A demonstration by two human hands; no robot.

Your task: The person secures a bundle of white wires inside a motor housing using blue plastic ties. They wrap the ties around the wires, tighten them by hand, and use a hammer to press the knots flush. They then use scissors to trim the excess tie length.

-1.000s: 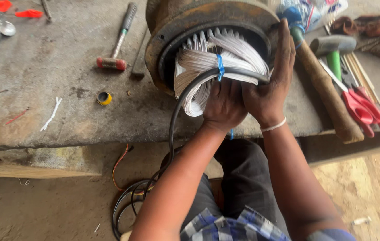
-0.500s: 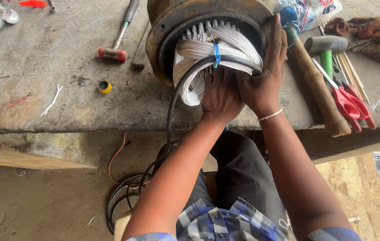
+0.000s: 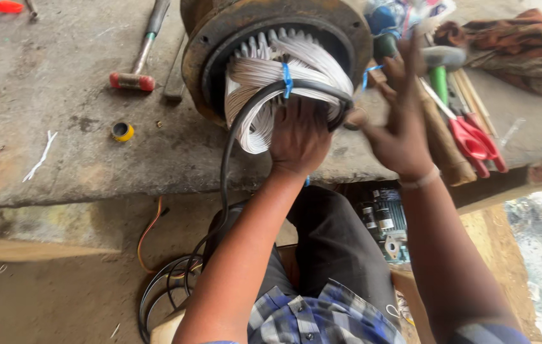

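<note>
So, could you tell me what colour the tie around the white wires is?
Blue: the tie shows clearly in the head view.

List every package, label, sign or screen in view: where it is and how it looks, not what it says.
Plastic packet: top edge of the bench, right of the rusty motor housing, beyond the right hand; crinkled, clear and white with red and blue patches, partly cut off.
Labels, signs and screens: none visible. The left hand presses only on the white windings.
</note>
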